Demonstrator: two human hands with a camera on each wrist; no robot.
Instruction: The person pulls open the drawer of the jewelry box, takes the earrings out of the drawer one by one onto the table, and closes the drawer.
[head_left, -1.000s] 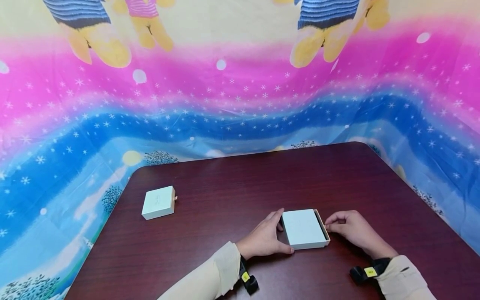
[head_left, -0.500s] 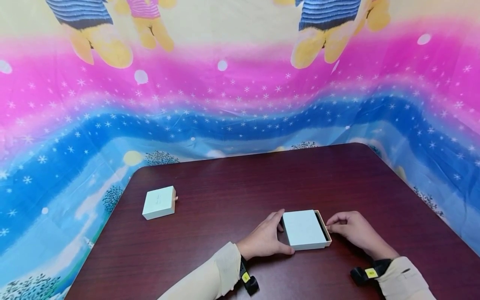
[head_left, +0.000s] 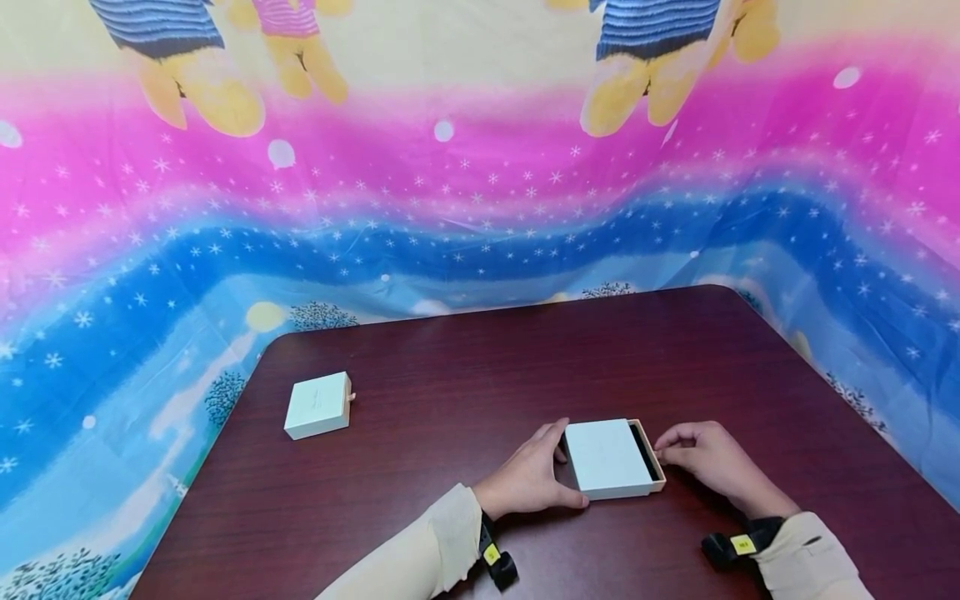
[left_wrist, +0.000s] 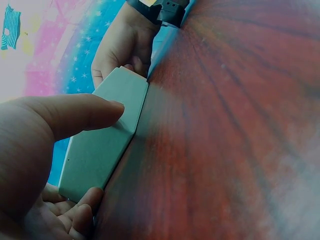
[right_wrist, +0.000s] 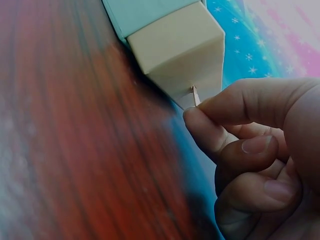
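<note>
My right hand [head_left: 703,460] pinching tab [right_wrist: 195,96] at drawer [right_wrist: 182,50], three o'clock; left hand [head_left: 525,473] gripping box cover [head_left: 607,457] from nine; judging straight, level pull best.

From high up and farthest back, the head view looks forward and down across the bench [head_left: 450,375] to the patterned cloth [head_left: 480,183]. The left wrist view sits low and close, facing along the box [head_left: 609,456]; the right wrist view, also close, faces its drawer [right_wrist: 185,55]. Both wrist views share the box and the right grip [head_left: 708,458].
</note>
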